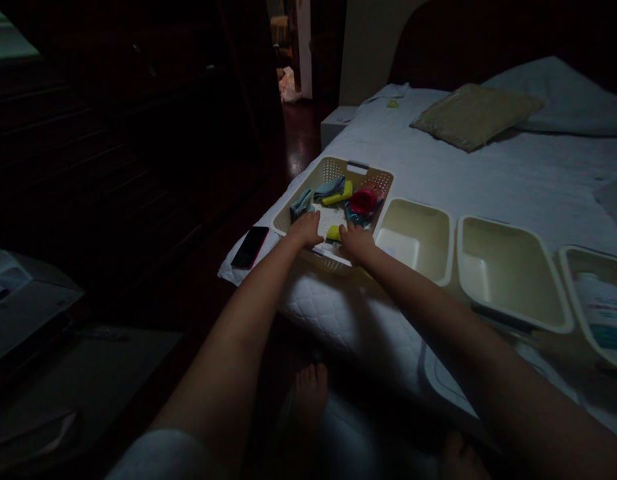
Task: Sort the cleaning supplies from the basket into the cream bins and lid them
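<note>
My left hand [304,230] and my right hand [357,241] curl over the near rim of a beige perforated plastic basket [333,262], which sits on the edge of the bed. Inside lie a teal cloth [302,204], a grey-blue cloth [329,189], and a yellow-green sponge [338,194]. A red cup [363,201] rests on a teal item [356,219] at the right. A white perforated piece [331,219] lies between my hands, with a small yellow sponge [333,233] touching my right hand.
A black phone [250,247] lies left of the basket. Cream plastic bins [413,241] [511,273] stand in a row to its right, and a third [596,303] holds a labelled item. Pillows lie at the bed's head, with a dark wardrobe on the left.
</note>
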`<state>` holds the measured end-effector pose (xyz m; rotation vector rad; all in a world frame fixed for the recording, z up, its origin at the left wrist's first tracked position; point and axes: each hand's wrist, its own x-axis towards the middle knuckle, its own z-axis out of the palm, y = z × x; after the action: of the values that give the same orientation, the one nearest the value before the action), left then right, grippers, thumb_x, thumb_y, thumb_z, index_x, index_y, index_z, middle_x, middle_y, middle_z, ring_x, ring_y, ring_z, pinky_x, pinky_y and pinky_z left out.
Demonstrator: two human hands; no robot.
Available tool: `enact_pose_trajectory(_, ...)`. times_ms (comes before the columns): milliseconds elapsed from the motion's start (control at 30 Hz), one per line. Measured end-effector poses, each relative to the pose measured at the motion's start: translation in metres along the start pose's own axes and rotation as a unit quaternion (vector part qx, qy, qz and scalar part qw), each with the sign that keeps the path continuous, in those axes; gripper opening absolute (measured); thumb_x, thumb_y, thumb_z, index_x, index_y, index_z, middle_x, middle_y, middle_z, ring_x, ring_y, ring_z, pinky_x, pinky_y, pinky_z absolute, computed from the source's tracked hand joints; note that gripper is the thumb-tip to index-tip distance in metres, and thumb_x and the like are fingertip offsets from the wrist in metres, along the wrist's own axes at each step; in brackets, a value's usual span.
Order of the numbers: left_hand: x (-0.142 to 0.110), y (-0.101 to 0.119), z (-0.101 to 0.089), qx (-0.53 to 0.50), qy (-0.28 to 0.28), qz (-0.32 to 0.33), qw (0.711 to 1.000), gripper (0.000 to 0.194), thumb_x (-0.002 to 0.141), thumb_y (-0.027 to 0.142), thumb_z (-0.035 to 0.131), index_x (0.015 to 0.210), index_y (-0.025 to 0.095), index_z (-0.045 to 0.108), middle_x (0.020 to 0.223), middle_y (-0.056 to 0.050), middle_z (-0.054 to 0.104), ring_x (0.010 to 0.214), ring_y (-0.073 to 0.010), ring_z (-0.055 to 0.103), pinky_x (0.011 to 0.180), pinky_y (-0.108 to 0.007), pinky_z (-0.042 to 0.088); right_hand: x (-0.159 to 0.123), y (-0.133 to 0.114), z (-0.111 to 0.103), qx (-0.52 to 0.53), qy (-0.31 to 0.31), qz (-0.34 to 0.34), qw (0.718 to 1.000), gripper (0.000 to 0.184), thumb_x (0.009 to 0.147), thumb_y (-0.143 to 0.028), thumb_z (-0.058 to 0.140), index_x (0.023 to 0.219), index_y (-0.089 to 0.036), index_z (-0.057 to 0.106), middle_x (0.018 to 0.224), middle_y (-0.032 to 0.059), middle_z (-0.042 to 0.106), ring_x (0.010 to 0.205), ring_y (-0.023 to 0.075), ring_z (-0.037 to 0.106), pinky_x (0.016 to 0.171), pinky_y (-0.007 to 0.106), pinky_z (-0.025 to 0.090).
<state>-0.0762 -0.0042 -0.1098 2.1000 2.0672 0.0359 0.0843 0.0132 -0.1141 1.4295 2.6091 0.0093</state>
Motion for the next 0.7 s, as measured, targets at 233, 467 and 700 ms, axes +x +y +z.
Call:
enact_pose_trajectory(233, 0.004, -0.003, 0.002, -0.009, -0.012, -0.012, 1.0, 0.071, 0.077, 0.031, 0.064, 0.138, 0.006, 0.037, 0.146, -0.02, 0.041, 0.136, -0.0264, 0.04, 0.111, -0.028, 0.03, 0.019, -0.005, -0.001, 0.026, -0.007, 0.006, 1.0, 0.043, 0.091, -0.021, 0.042, 0.131, -0.007, 0.048, 0.134, 0.025, 0.048, 0.12, 0.0329, 0.049, 0.092, 0.042, 0.042)
enact_pose_trajectory(467, 0.009, -0.006, 0.005, -0.022, -0.038, -0.015, 0.999, 0.072, 0.077, 0.033, 0.064, 0.137, 0.005, 0.037, 0.145, -0.02, 0.042, 0.136, -0.0287, 0.039, 0.11, -0.031, 0.033, 0.049, -0.003, 0.007, 0.048, -0.034, 0.019, 0.998, 0.05, 0.088, -0.024, 0.052, 0.134, -0.006, 0.045, 0.133, 0.024, 0.049, 0.122, 0.0339, 0.049, 0.095, 0.044, 0.042)
enact_pose_trajectory(700, 0.013, -0.006, 0.007, -0.053, -0.062, -0.047, 0.996, 0.074, 0.074, 0.033, 0.068, 0.137, 0.008, 0.038, 0.141, -0.017, 0.046, 0.132, -0.0301, 0.043, 0.107, -0.035, 0.037, 0.077, 0.005, 0.034, 0.084, -0.104, 0.043, 0.99, 0.061, 0.083, -0.035, 0.061, 0.135, -0.007, 0.048, 0.127, 0.0243, 0.055, 0.116, 0.0341, 0.055, 0.09, 0.044, 0.047)
